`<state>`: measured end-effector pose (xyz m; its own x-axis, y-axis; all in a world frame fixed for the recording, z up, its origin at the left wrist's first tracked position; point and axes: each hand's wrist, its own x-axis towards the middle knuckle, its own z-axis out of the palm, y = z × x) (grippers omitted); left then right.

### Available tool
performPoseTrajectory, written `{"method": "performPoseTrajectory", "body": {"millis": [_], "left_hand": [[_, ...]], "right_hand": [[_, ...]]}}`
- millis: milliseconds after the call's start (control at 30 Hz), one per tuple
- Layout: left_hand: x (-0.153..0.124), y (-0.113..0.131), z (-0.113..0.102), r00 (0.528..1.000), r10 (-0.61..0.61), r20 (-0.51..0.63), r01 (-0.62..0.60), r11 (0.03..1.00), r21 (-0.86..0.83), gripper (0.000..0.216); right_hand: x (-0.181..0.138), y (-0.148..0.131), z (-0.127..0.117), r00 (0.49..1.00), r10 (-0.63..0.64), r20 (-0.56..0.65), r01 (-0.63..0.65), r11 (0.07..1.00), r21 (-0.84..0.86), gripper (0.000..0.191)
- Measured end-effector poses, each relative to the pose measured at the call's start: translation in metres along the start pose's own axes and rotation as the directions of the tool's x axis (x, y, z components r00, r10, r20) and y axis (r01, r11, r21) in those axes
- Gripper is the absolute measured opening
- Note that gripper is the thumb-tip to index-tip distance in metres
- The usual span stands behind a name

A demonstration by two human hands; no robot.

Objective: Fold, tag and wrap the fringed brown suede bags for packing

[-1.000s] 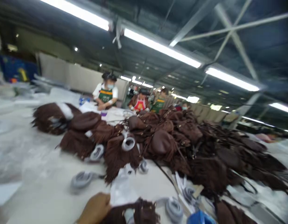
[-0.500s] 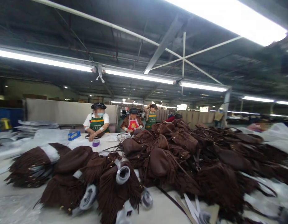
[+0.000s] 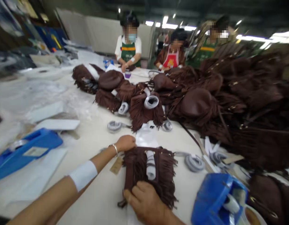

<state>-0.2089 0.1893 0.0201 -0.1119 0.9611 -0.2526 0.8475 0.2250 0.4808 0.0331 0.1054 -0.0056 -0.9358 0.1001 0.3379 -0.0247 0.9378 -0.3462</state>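
Note:
In front of me a dark brown fringed bag (image 3: 163,175) lies flat on the white table. A wrapped white-and-grey roll (image 3: 151,165) rests on its front. My left hand (image 3: 125,143) is closed at the bag's upper left corner, its fingertips partly hidden. With bent fingers, my right hand (image 3: 146,201) grips the bag's lower edge. White sheet material (image 3: 148,136) shows beyond the top of the bag, and a tan tag (image 3: 116,165) lies at its left side.
A blue tape dispenser (image 3: 219,200) stands close at right, another blue dispenser (image 3: 36,150) at left. Wrapped coils (image 3: 194,162) lie beside the bag. Brown bags (image 3: 198,103) are heaped at the back and right. Several co-workers stand across the table, one in a green apron (image 3: 128,53).
The view has tilted down from the ceiling lights to the near table. Both my hands and the bag between them have come into view.

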Motion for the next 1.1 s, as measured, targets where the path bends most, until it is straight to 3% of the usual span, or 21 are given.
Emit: {"method": "performPoseTrajectory", "body": {"millis": [133, 233, 300, 367, 467, 567, 667, 800, 967, 1100], "left_hand": [[0.0, -0.018, 0.017, 0.995, -0.055, 0.087, 0.052, 0.998, 0.038, 0.03], [0.0, -0.013, 0.014, 0.999, -0.019, 0.039, 0.017, 0.999, 0.043, 0.029], [-0.014, -0.008, 0.009, 0.998, 0.021, -0.052, -0.019, 0.999, 0.025, 0.03], [-0.043, -0.006, 0.008, 0.982, 0.052, -0.184, -0.055, 0.998, -0.011, 0.028], [-0.113, -0.012, 0.02, 0.933, 0.055, -0.355, -0.096, 0.99, -0.101, 0.029], [-0.184, -0.016, 0.055, 0.921, -0.027, -0.389, -0.078, 0.964, -0.252, 0.024], [-0.222, -0.01, 0.097, 0.93, -0.147, -0.336, -0.021, 0.893, -0.45, 0.023], [-0.22, 0.008, 0.127, 0.932, -0.221, -0.288, -0.015, 0.77, -0.638, 0.034], [-0.208, 0.022, 0.13, 0.897, -0.347, -0.273, 0.049, 0.694, -0.718, 0.029], [-0.211, 0.024, 0.135, 0.849, -0.442, -0.289, 0.122, 0.697, -0.707, 0.02]], "right_hand": [[0.0, 0.002, 0.013, 1.0, -0.024, -0.003, 0.023, 0.993, -0.117, 0.025], [0.0, -0.003, 0.013, 1.0, -0.006, 0.0, 0.006, 0.99, -0.139, 0.027], [-0.001, -0.006, 0.014, 1.0, -0.001, 0.009, 0.002, 0.987, -0.158, 0.028], [-0.002, -0.008, 0.015, 1.0, -0.002, 0.022, 0.006, 0.984, -0.178, 0.029], [-0.002, -0.011, 0.015, 1.0, -0.006, 0.018, 0.009, 0.985, -0.17, 0.03], [0.0, -0.012, 0.013, 1.0, -0.001, 0.003, 0.001, 0.992, -0.124, 0.03], [0.001, -0.013, 0.012, 1.0, -0.002, -0.014, 0.001, 0.997, -0.083, 0.031], [0.0, -0.013, 0.013, 0.997, 0.046, -0.059, -0.049, 0.997, -0.057, 0.032], [0.002, -0.009, 0.019, 0.989, 0.115, -0.092, -0.116, 0.993, -0.003, 0.033], [0.006, -0.013, 0.026, 0.983, 0.134, -0.125, -0.135, 0.991, -0.003, 0.034]]}}
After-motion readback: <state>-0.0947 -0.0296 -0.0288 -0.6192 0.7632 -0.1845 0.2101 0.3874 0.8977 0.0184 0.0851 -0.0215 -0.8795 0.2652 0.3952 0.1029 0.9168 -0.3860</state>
